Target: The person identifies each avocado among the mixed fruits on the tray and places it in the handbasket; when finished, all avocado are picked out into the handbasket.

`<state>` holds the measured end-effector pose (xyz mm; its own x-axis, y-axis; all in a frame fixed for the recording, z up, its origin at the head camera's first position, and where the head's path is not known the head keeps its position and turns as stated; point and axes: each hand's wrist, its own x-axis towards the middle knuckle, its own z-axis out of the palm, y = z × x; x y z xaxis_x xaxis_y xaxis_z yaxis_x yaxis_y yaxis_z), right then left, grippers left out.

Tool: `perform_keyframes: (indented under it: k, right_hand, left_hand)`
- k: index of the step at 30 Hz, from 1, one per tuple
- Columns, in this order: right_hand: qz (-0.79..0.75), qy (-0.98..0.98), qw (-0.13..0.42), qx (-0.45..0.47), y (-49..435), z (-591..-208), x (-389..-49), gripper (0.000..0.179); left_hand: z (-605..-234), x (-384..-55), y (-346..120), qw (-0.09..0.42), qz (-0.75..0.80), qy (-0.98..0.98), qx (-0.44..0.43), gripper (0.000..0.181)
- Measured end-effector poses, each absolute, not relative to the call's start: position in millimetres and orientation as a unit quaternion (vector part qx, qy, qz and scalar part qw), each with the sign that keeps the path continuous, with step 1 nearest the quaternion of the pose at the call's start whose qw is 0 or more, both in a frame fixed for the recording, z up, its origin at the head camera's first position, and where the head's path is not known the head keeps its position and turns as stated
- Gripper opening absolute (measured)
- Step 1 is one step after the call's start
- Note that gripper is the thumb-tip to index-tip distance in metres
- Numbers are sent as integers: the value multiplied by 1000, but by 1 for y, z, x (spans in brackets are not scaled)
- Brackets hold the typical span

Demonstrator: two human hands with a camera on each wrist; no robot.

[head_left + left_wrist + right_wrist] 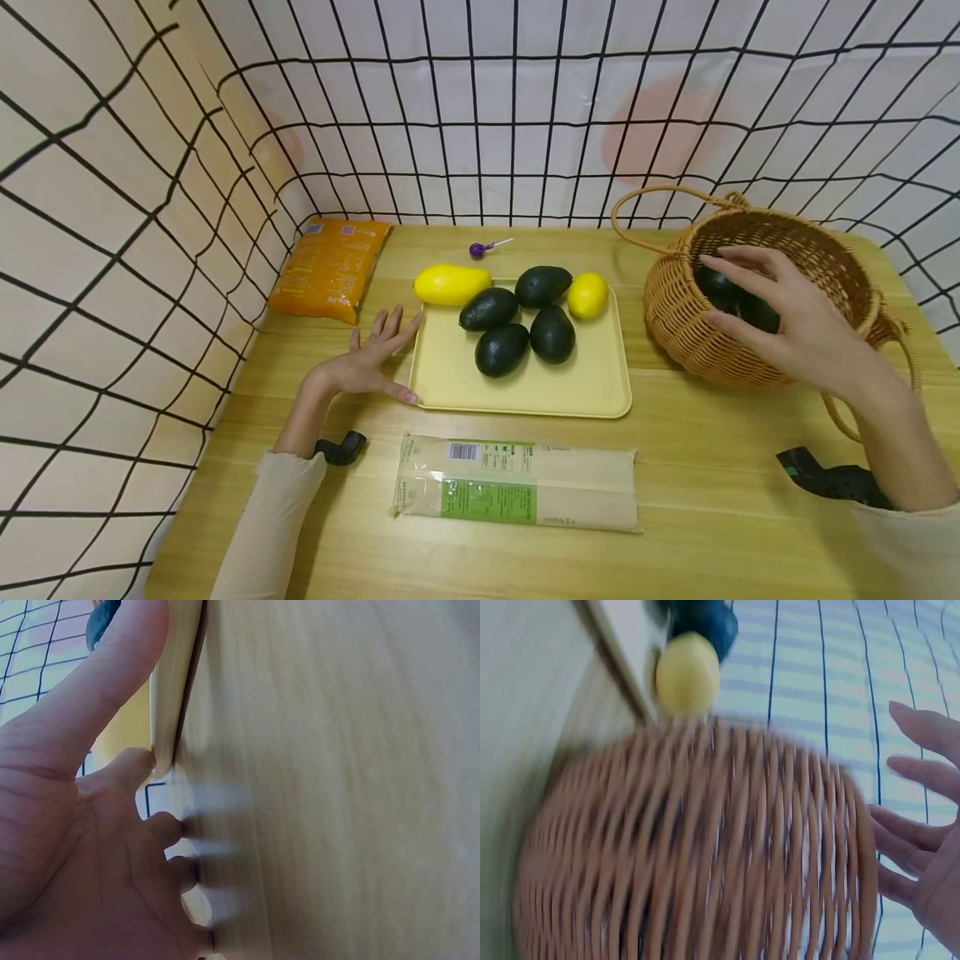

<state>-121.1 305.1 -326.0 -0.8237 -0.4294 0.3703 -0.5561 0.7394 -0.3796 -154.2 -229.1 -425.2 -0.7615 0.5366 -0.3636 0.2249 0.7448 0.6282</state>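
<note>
My left hand (365, 362), fingers spread, rests on the table and touches the left edge of a pale yellow tray (450, 385). Several dark avocados (502, 350) sit on the tray, with a lemon (588, 296) in its back right corner. A yellow mango (452, 285) lies over the back left corner. Above the mouth of a wicker basket (690, 346) is my right hand (806, 329). Dark avocados (717, 287) inside the basket are partly hidden behind it. The right wrist view shows those fingers (922, 776) loosely bent beside the rim, holding nothing.
An orange packet (330, 271) lies at the back left, and a purple lollipop (477, 249) behind the tray. In front of the tray is a long noodle-like package (585, 487). Black wire grid (513, 125) walls the table's back and sides.
</note>
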Motion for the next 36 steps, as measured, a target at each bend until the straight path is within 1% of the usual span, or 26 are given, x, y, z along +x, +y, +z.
perform_keyframes:
  k: [3,6,15,19,27,31,36]
  right_hand:
    - [266,-907,115,304,281,-327,-124,75]
    - [286,-897,82,327,258,-331,-128,77]
    - [313,-884,-42,344,210,-361,-145,74]
    - [330,-869,-84,359,197,-373,-154,68]
    - [331,-855,-114,383,188,-393,-164,63]
    - [325,-854,-116,390,186,-397,-166,62]
    - [321,-851,-102,404,183,-401,-169,58]
  left_hand:
    - [-425,-154,-229,272,287,894,212,127]
    - [-425,-154,-229,272,287,894,212,127]
    - [-424,-153,-228,274,285,895,208,127]
    - [-423,-152,-228,274,284,895,207,126]
    - [-424,-153,-228,274,286,895,207,126]
    - [-423,-153,-227,275,280,896,205,127]
    - [-423,-153,-228,276,279,897,202,127]
